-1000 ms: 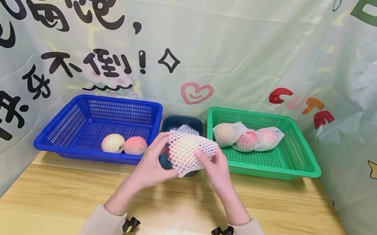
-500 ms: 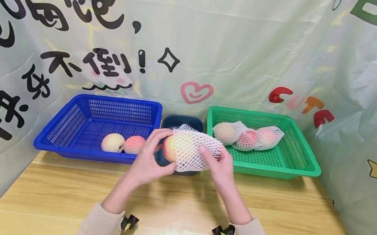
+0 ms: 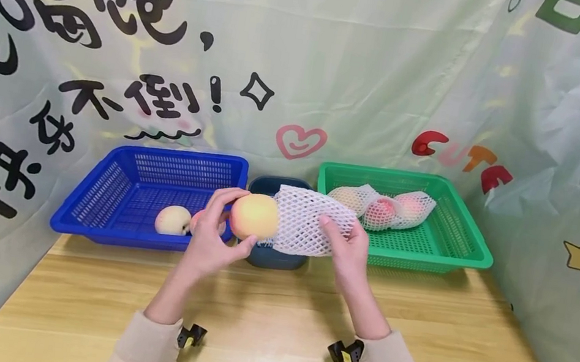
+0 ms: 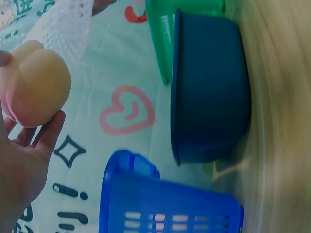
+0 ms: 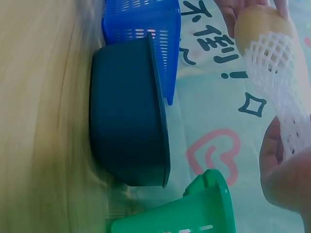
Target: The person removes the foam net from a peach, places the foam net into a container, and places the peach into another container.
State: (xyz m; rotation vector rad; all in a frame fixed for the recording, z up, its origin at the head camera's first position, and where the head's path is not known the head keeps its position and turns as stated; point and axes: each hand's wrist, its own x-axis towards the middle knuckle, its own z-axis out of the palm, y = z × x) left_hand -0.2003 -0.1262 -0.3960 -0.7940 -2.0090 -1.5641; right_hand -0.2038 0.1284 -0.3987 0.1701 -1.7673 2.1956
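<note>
A yellow peach with a pink blush [image 3: 255,217] is held up by my left hand [image 3: 215,238], its thumb below and fingers round the far side. My right hand [image 3: 345,250] pinches the far end of a white foam net sleeve [image 3: 303,223]. The sleeve's open mouth sits right at the peach's right side in the head view; in the right wrist view the netting [image 5: 274,58] overlaps part of the fruit. Both hands are raised above a dark blue bin [image 3: 276,259], which they partly hide.
On the left a blue basket [image 3: 121,236] holds two bare peaches, one pale [image 3: 173,220] and one pink, partly behind my left hand. A green basket [image 3: 447,252] on the right contains several netted peaches [image 3: 379,213]. A printed curtain [image 3: 340,58] hangs behind the wooden table [image 3: 268,339].
The peach was inside the net sleeve; it has come out through the left end. My left hand moved left with the peach, my right hand slightly right with the sleeve.
</note>
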